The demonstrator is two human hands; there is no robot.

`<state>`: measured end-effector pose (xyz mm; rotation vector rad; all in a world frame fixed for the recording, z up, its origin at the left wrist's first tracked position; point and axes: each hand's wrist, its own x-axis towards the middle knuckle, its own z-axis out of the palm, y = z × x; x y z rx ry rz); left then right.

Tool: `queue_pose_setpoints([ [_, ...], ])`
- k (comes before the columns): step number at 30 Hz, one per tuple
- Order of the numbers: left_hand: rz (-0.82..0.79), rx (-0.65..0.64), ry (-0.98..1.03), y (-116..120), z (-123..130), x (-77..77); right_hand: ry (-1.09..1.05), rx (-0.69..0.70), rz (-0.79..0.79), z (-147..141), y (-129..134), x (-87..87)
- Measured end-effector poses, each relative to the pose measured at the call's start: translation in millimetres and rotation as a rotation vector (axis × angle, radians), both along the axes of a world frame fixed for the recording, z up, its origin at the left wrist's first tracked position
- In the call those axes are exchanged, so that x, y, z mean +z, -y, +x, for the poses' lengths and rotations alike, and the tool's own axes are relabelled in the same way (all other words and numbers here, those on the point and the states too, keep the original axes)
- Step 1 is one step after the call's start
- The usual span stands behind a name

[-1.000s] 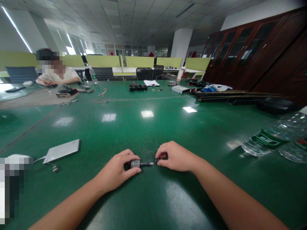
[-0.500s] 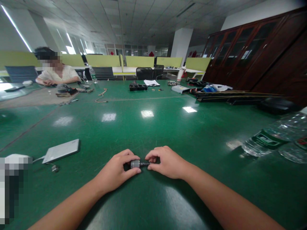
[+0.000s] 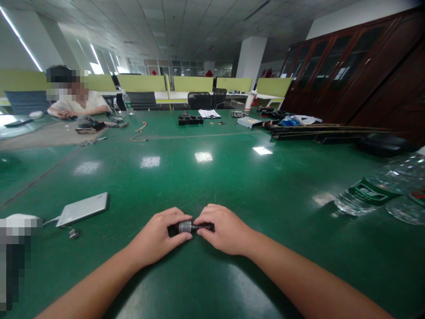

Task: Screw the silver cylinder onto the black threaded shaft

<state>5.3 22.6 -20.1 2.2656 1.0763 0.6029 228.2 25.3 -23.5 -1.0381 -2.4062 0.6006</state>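
Note:
A small grey metal cylinder (image 3: 185,227) with a thin dark ridged shaft (image 3: 195,227) lies sideways close above the green table. My left hand (image 3: 156,234) is closed around the cylinder, thumb on the near side and fingers on the far side. The fingertips of my right hand (image 3: 226,229) pinch the shaft to the right of it. More of a dark end shows in the gap between my right thumb and fingers. The exact kind of part is too small to tell.
To the left lie a silver flat box (image 3: 83,209) with a cable and a small metal piece (image 3: 73,233). Clear plastic bottles (image 3: 370,192) are at the right. Farther back are a black tray (image 3: 190,120), papers (image 3: 209,114) and a seated person (image 3: 79,104).
My right hand has moved slightly left along the shaft, and its thumb and fingers now sit nearer the cylinder. The left hand has shifted slightly left.

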Motion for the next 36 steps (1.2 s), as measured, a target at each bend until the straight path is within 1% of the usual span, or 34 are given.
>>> queue_pose_setpoints([
  [11,-0.020,0.020,-0.037,4.8,3.4,4.7,0.005,-0.019,0.047,-3.1,-1.8,-6.3],
  [26,-0.014,0.026,-0.046,4.8,2.9,4.3,0.052,-0.002,0.042,0.3,-1.0,1.6],
  [36,-0.024,0.027,-0.059,5.1,3.1,6.1,0.056,0.030,0.051,3.4,-2.3,2.5],
])
